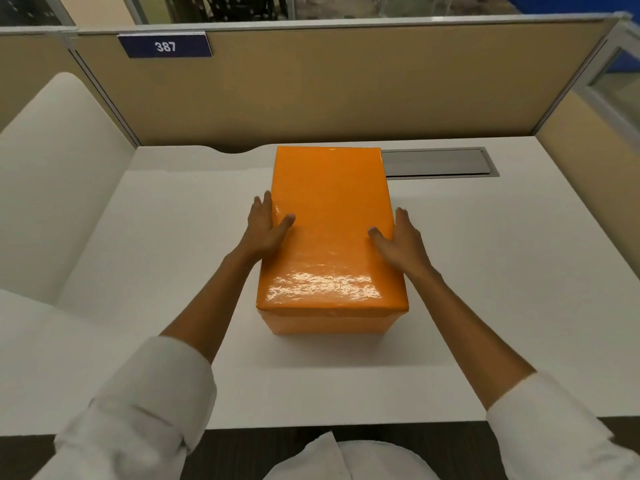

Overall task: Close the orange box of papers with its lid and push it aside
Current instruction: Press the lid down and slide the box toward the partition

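A glossy orange box (330, 237) stands in the middle of the white desk (502, 271), its lid (329, 188) seated flat on top so the papers inside are hidden. My left hand (266, 226) presses against the lid's left edge, thumb lying on the top, fingers down the side. My right hand (398, 237) mirrors it on the right edge, thumb on the top surface. Both hands clasp the box between them.
A grey cable-tray cover (440, 162) is set into the desk just behind and right of the box. Tan partition walls (346, 91) close off the back and right. A white curved divider (52, 188) rises on the left.
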